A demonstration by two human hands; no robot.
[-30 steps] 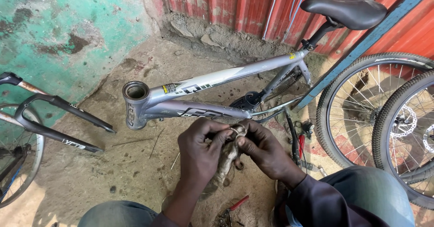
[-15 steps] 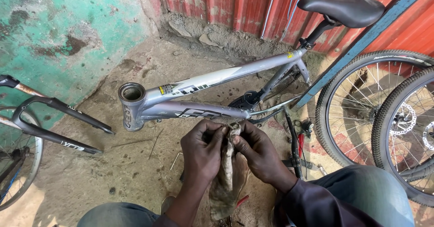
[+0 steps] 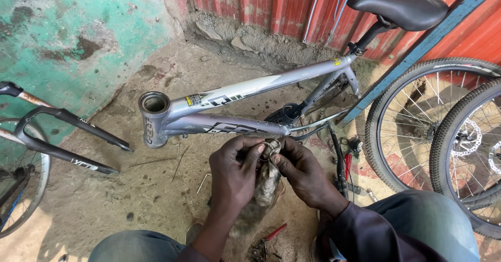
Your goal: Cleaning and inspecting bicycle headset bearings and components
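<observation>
Left hand (image 3: 235,170) and right hand (image 3: 302,173) both pinched a small metal ring (image 3: 271,147) wrapped in a dirty grey rag (image 3: 267,183). The grey bicycle frame (image 3: 245,92) sat just beyond; open dirt floor (image 3: 104,189) lay leftward.

Soft, even daylight fills the scene, bright but without hard sun. Shadows are faint and diffuse: a pale one lies under the grey bicycle frame (image 3: 245,103) on the dirt floor (image 3: 104,189), and a deeper one gathers beneath the hands and the rag (image 3: 267,181). A mild sheen runs along the frame's top tube and the black saddle (image 3: 404,9). Focus is sharp across the middle; the wheel (image 3: 433,126) at the right edge bows slightly from wide-angle distortion. No motion blur shows.
</observation>
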